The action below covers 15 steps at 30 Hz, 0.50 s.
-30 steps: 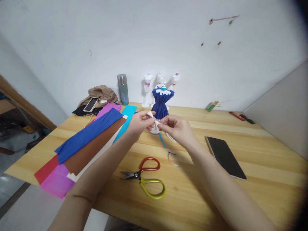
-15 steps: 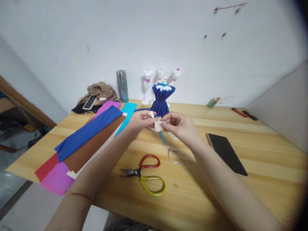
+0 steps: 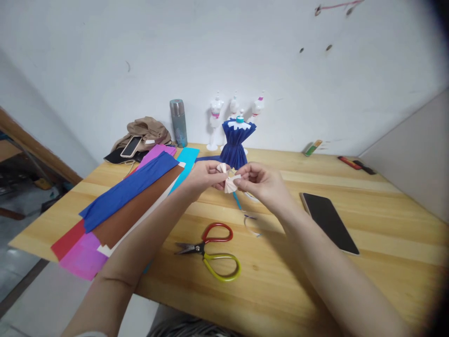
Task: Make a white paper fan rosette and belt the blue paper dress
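Between my hands is a small pleated strip of pale pink paper point(image 3: 230, 186), fanned out at its lower end. My left hand point(image 3: 209, 175) pinches its left side between thumb and fingers. The fingertips of my right hand point(image 3: 255, 180) pinch its right side. Just behind them stands a small dress form in a pleated dark blue paper dress point(image 3: 235, 147), with a teal band at the neck. Scissors point(image 3: 199, 248) with one red and one yellow handle lie on the table in front of my hands, blades slightly apart.
Sheets of coloured paper point(image 3: 136, 201) are stacked at the left. A thermos point(image 3: 178, 124), a brown cloth point(image 3: 150, 128) with a phone point(image 3: 131, 146), and white mannequins point(image 3: 215, 117) stand along the wall. A black tablet or large phone point(image 3: 329, 222) lies right. Thin paper strips point(image 3: 250, 224) lie near the scissors.
The pink paper's right end has turned slightly between my fingers. Both hands keep their pinch in nearly the same place. The whole view has shifted a little.
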{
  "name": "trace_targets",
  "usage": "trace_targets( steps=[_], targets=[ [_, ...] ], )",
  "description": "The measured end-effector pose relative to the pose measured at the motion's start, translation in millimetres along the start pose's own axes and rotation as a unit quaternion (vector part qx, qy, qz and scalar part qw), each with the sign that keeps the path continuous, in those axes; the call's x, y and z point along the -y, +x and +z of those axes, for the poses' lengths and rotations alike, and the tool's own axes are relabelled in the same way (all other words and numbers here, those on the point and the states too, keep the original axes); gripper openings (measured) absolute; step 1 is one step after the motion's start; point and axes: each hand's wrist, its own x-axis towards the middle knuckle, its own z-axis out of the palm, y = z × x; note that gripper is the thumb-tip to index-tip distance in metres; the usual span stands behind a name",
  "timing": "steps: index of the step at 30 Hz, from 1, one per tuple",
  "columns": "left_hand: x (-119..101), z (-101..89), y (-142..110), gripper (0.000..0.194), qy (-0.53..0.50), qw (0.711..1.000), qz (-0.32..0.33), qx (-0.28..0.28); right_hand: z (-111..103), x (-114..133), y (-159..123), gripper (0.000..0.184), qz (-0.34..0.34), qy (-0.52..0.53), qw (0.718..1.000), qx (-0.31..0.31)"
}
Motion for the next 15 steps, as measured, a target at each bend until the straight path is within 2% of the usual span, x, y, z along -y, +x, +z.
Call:
trace_targets(
  steps=[6, 10, 15],
  targets=[
    [0, 0.6, -3, 0.017, 0.068, 0.997, 0.017, 0.040, -5, 5, 1, 0.018, 0.006, 0.009, 1.000, -0.004],
    [4, 1.2, -4, 0.011, 0.126, 0.986, 0.078, 0.080, -3, 3, 0, 0.018, -0.010, -0.008, 1.000, 0.006],
    [15, 0.8, -4, 0.059, 0.236, 0.952, 0.189, 0.044, 2, -5, -1, 0.021, -0.046, -0.084, 0.995, 0.001]
  ],
)
